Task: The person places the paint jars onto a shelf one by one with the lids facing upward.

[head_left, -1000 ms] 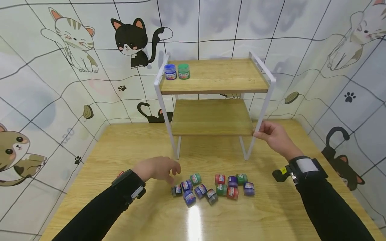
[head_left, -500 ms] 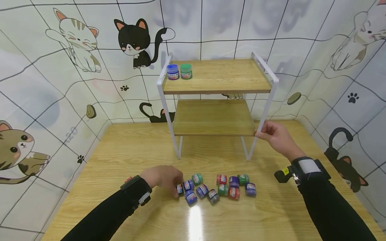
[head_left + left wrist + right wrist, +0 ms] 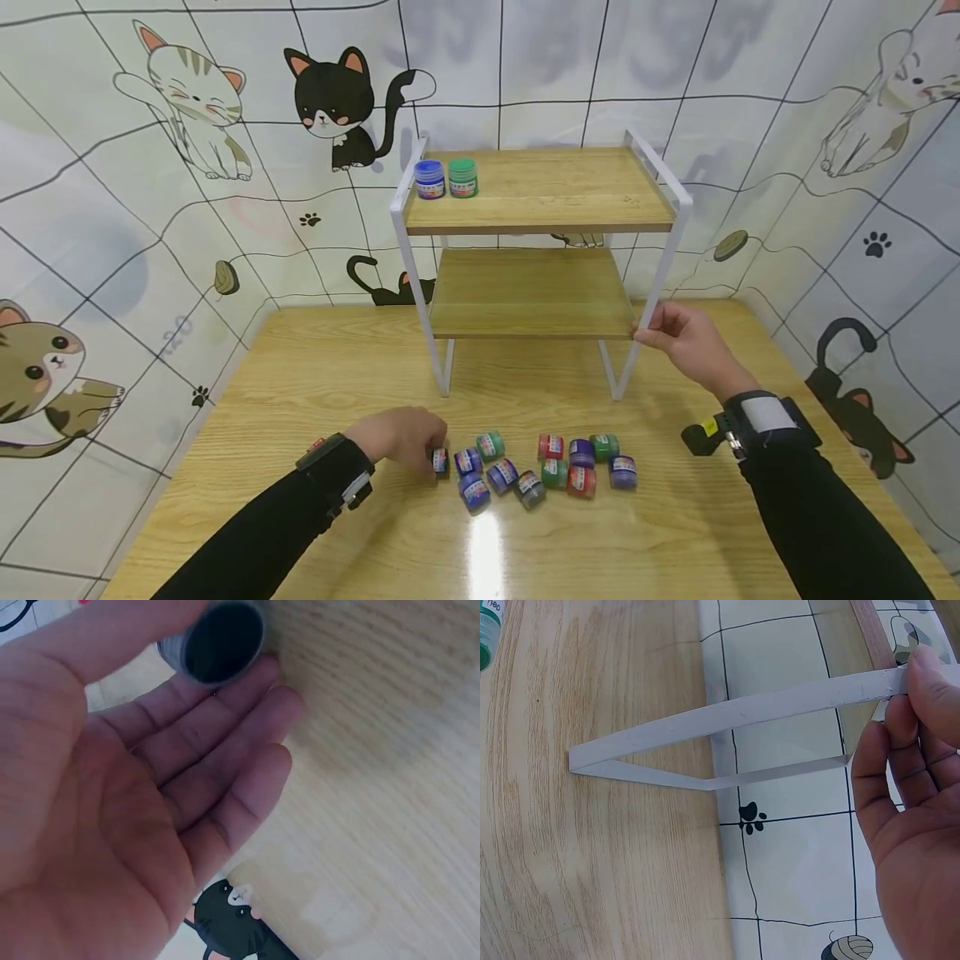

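I face a pale wood-grain table (image 3: pixel 337 358), a streak of light (image 3: pixel 486 558) gleaming on its near side. Behind the table I see a white wall (image 3: pixel 543 50) with dark grid lines (image 3: pixel 500 50) and cartoon cats (image 3: pixel 333 92); the left wall (image 3: pixel 45 208) and right wall (image 3: pixel 810 200) flanking the table bear more cats and paw prints (image 3: pixel 876 244).

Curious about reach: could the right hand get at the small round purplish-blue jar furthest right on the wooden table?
Probably yes: the right hand must release the flat white shelf leg, but nothing visible blocks its way to that purplish-blue jar.
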Action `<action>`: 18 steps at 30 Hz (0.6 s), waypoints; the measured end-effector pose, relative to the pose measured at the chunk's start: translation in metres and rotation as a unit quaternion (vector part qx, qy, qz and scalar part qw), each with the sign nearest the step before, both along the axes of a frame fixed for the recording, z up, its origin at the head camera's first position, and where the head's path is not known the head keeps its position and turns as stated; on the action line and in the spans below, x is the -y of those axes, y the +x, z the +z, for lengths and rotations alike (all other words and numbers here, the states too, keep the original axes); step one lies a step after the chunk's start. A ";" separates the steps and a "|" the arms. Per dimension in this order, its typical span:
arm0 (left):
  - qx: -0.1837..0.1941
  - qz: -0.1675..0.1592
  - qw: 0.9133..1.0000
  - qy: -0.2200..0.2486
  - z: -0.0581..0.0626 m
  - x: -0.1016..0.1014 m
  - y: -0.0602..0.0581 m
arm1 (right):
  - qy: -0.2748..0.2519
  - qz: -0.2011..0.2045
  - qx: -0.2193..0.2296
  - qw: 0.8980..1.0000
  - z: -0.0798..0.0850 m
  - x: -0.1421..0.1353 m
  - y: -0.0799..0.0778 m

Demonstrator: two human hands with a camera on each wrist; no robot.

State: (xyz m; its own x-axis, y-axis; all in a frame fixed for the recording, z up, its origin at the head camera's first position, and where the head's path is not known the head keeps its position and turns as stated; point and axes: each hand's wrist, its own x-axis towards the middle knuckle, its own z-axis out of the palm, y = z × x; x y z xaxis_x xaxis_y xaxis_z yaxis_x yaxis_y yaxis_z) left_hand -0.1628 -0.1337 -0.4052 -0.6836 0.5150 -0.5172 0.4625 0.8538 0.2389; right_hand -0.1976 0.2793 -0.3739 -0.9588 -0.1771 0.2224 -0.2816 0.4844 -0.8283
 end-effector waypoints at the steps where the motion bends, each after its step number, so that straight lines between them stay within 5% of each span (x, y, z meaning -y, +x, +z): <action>1: -0.004 -0.001 1.000 0.002 0.001 0.000 -0.001 | 0.000 -0.001 -0.001 1.000 0.000 0.000 0.000; 18: -0.038 -0.055 0.992 0.106 0.003 0.010 -0.022 | -0.011 0.007 -0.017 1.000 0.000 0.000 0.000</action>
